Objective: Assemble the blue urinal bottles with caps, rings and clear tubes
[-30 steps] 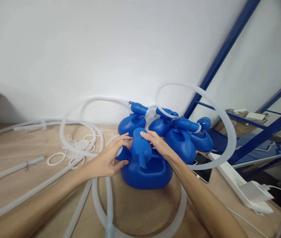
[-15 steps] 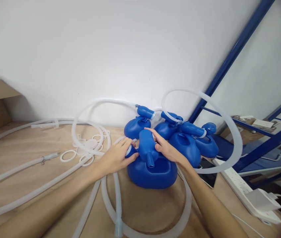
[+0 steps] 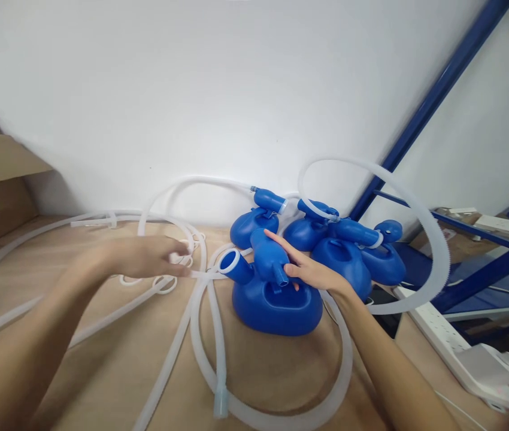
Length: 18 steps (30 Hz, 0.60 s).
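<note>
Blue bottle [image 3: 276,317] released, left hand [image 3: 144,257] now hovers by white rings [image 3: 164,293].

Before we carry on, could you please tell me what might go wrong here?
The right hand alone steadies the blue spouted piece over the blue bottle, so it might slip or tilt. The left hand, low over the white rings, could snag a nearby hose or scatter them.
</note>
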Tool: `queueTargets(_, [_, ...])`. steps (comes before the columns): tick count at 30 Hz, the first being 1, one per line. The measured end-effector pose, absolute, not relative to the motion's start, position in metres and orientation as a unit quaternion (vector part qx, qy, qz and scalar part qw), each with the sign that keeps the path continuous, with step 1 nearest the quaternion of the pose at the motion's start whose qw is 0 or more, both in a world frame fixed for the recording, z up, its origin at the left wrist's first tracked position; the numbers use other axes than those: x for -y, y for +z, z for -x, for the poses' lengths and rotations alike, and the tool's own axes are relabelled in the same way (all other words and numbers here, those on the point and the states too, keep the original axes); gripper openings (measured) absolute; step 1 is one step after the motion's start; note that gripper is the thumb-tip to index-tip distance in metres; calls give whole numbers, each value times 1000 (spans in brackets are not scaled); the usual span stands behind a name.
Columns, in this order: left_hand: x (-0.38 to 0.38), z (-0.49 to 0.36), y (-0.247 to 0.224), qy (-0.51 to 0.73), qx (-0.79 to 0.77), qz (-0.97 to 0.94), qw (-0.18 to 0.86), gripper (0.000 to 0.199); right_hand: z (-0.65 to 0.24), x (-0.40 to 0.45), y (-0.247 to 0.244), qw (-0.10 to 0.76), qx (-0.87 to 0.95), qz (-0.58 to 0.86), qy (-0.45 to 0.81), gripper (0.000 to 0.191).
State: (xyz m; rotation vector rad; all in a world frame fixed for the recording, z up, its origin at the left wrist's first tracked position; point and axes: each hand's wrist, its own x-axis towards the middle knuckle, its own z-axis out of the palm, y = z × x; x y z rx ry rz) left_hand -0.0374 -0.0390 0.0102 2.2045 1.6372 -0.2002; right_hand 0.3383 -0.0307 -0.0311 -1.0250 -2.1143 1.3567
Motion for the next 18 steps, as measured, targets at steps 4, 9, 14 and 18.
queueTargets(4, [22,69,5,-214,-697,-674,123,41,-343,27,-31,204,758,345,514,113])
queueTargets(9, [3,70,-26,-282,-709,-627,156,35,-347,24,-32,196,787,345,472,112])
queueTargets(14, [-8,75,-40,-298,-709,-619,159,38,-347,26,-28,206,775,374,466,101])
queueTargets(18, [-13,82,-49,-282,-719,-615,159,37,-345,27,-30,245,730,383,510,93])
